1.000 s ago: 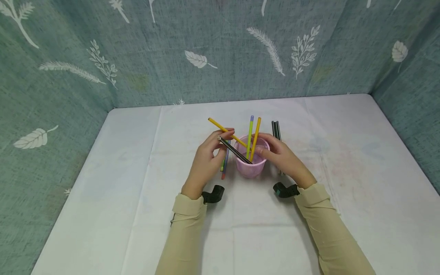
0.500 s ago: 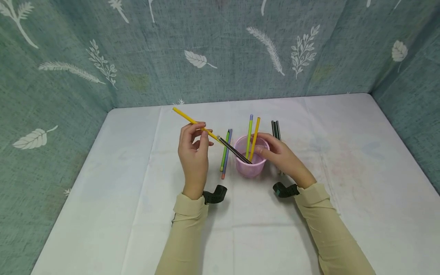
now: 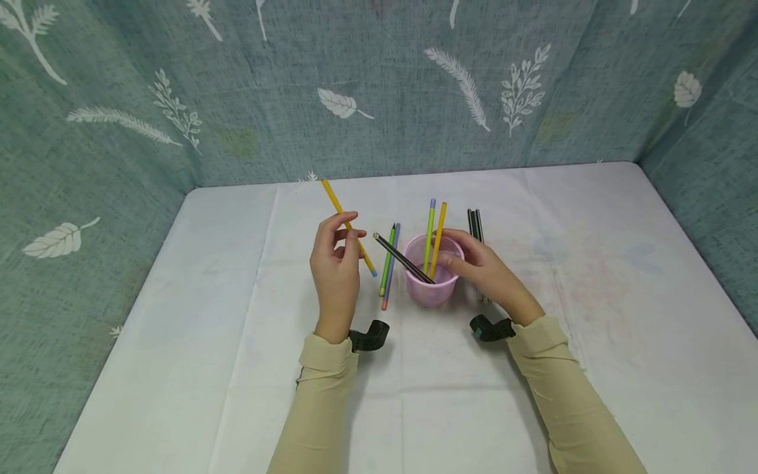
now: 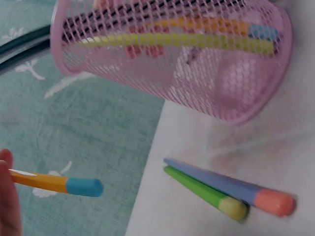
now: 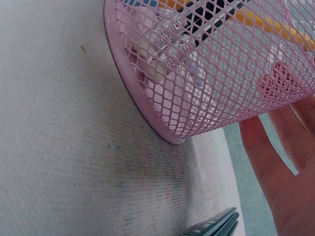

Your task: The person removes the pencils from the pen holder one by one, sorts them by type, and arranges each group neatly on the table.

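Note:
My left hand (image 3: 336, 263) pinches a yellow pencil (image 3: 333, 196) with a blue end, slanted above the table left of the cup. In the left wrist view, that pencil's blue end (image 4: 83, 187) sticks out past the fingertips. My right hand (image 3: 482, 266) grips the right rim of a pink mesh pencil cup (image 3: 431, 295), which stands upright. Inside the cup are a light green pencil (image 3: 429, 230), another yellow pencil (image 3: 440, 230) and black pencils (image 3: 403, 258) leaning left over the rim. The right wrist view shows fingers along the mesh wall (image 5: 216, 93).
Between left hand and cup, a green pencil (image 3: 387, 263) and a purple pencil (image 3: 392, 263) with a coral end lie on the white-covered table (image 3: 266, 395). Several black pencils (image 3: 476, 224) lie right of the cup, partly behind my right hand. A green leaf-patterned curtain (image 3: 379, 85) stands behind.
My left hand has drawn the yellow pencil out of the cup and moved left. The pencil has since turned steeper, its blue end lower. The right hand and cup stay in place.

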Demonstrator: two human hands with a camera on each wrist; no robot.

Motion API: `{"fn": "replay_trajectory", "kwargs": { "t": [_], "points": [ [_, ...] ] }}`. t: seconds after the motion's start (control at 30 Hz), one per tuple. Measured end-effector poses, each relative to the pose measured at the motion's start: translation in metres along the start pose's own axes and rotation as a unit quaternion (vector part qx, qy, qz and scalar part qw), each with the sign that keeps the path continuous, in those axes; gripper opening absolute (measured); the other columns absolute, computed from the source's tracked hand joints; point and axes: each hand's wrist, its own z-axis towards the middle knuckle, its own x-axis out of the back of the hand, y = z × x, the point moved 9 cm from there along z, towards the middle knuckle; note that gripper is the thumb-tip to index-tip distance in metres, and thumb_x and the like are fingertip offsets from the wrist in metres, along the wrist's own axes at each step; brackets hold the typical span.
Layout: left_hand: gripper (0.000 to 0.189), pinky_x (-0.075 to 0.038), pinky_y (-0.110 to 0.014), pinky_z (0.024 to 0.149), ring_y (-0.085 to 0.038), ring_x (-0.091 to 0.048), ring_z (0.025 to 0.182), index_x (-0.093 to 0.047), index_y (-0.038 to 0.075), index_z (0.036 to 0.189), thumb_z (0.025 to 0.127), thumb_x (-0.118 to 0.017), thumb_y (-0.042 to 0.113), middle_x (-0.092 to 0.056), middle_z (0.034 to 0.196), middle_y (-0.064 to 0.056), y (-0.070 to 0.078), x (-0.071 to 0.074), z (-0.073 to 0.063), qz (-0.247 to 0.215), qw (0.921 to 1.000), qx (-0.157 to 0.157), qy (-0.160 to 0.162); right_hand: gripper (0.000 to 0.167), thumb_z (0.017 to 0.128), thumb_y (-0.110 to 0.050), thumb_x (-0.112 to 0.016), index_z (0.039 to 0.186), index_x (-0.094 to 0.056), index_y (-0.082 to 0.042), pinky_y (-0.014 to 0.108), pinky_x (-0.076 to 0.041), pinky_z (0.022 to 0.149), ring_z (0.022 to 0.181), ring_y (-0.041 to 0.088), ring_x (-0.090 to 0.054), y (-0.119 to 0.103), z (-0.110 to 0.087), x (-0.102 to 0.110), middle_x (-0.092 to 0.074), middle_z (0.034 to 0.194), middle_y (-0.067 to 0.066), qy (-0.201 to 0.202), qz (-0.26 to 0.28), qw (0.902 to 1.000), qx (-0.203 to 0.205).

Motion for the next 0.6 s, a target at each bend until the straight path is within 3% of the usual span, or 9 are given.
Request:
{"fn": "replay_trajectory", "kwargs": {
  "t": [0.13,0.23,0.4,0.5,0.6],
  "points": [
    [0.029,-0.047,-0.027,0.057,-0.011,-0.056,0.088,-0.057,0.014,0.116,0.089,-0.049,0.005,-0.052,0.113,0.008,-0.024,-0.006,0.000,0.065,0.9974,0.022,-0.024,0.046,0.090,-0.010,-0.050,0.133,-0.035,-0.002,0.040,-0.027,0.101,0.126,0.022,-0.031,0.000,0.001,0.000,-0.034,0.137,0.013,0.000,0.001,1.0000,0.005],
    [0.033,-0.047,-0.025,0.061,-0.010,-0.054,0.091,-0.055,0.016,0.119,0.088,-0.052,0.004,-0.050,0.119,0.008,-0.039,-0.012,0.000,0.109,0.9914,0.046,-0.055,0.047,0.090,-0.010,-0.050,0.133,-0.035,-0.001,0.040,-0.027,0.101,0.126,0.022,-0.031,0.000,0.001,0.001,-0.034,0.137,0.015,0.000,-0.002,1.0000,0.006],
    [0.042,-0.048,-0.027,0.067,-0.013,-0.051,0.096,-0.051,0.017,0.125,0.087,-0.053,0.001,-0.044,0.127,0.003,-0.059,-0.022,-0.005,0.181,0.9733,0.087,-0.112,0.047,0.091,-0.011,-0.050,0.135,-0.035,-0.005,0.039,-0.027,0.100,0.127,0.020,-0.030,0.000,0.000,0.001,-0.033,0.138,0.009,0.000,-0.003,1.0000,0.002],
    [0.045,-0.047,-0.027,0.070,-0.014,-0.050,0.097,-0.049,0.017,0.127,0.086,-0.052,-0.001,-0.042,0.129,0.000,-0.066,-0.023,-0.008,0.221,0.9620,0.100,-0.126,0.046,0.091,-0.012,-0.050,0.135,-0.035,-0.007,0.040,-0.027,0.101,0.128,0.018,-0.028,0.001,0.000,0.000,-0.033,0.138,0.006,-0.006,0.000,0.9999,0.009],
    [0.048,-0.046,-0.028,0.071,-0.015,-0.050,0.096,-0.048,0.015,0.128,0.085,-0.051,-0.004,-0.041,0.130,-0.001,-0.070,-0.023,-0.010,0.238,0.9564,0.107,-0.131,0.046,0.091,-0.013,-0.050,0.134,-0.036,-0.010,0.041,-0.025,0.102,0.129,0.016,-0.025,0.006,0.002,0.001,-0.034,0.138,0.004,-0.011,0.003,0.9997,0.020]
  ]
}}
